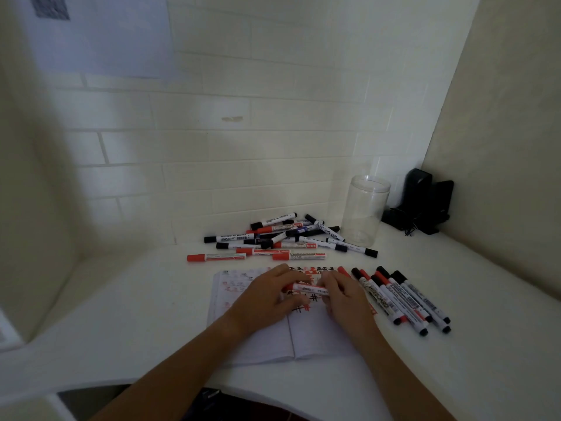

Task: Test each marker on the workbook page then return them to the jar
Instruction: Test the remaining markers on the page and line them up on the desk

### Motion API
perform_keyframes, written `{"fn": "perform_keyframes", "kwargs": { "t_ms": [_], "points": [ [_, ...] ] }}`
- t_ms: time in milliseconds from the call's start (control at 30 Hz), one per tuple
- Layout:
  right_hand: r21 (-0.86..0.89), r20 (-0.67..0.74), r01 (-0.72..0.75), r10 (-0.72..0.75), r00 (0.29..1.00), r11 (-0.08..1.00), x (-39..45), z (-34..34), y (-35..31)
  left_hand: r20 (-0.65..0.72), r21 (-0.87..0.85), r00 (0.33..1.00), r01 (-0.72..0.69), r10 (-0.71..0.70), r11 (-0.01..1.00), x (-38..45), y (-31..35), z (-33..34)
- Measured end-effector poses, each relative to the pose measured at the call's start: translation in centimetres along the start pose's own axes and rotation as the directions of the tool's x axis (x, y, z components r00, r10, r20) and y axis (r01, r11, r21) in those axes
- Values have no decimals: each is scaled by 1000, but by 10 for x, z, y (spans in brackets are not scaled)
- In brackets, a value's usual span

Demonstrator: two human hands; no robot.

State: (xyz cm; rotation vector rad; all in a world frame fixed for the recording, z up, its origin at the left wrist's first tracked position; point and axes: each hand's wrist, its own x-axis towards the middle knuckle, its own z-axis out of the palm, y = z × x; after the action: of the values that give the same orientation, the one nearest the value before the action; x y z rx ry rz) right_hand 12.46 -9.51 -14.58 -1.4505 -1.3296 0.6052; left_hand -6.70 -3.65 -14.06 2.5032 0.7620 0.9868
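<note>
White desk top (455, 299) fills the corner between tiled wall and side panel. On it the open workbook (273, 341) lies at the near edge, red and black marks across its upper page. Both hands meet above it: left hand (270, 294) and right hand (343, 294) each curl fingers around one red marker (309, 289), held level between them. Behind, a loose pile of markers (288, 238) lies; a row of markers (403, 299) sits just right of the workbook. Farther back right stands the clear jar (364, 208), upright.
</note>
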Motion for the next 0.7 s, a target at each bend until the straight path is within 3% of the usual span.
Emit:
{"fn": "perform_keyframes", "kwargs": {
  "t_ms": [200, 467, 600, 700],
  "points": [
    [-122, 92, 36, -25, 995, 992, -8, 0, -12, -91, -96, 996, -30, 21, 995, 3, -6, 2],
    [-160, 127, 59, -39, 991, 985, -6, 2, -9, -34, -84, 999, -21, 19, 996, 3, -9, 1],
    [-125, 136, 191, -174, 975, 974, -8, 1, -9, -26, -89, 1000, -12, 9, 996, 2, -8, 3],
    [-380, 110, 341, -324, 940, 860, -4, 3, 2, -2, -43, 1000, -6, 6, 999, 3, -11, 5]
  ]
}}
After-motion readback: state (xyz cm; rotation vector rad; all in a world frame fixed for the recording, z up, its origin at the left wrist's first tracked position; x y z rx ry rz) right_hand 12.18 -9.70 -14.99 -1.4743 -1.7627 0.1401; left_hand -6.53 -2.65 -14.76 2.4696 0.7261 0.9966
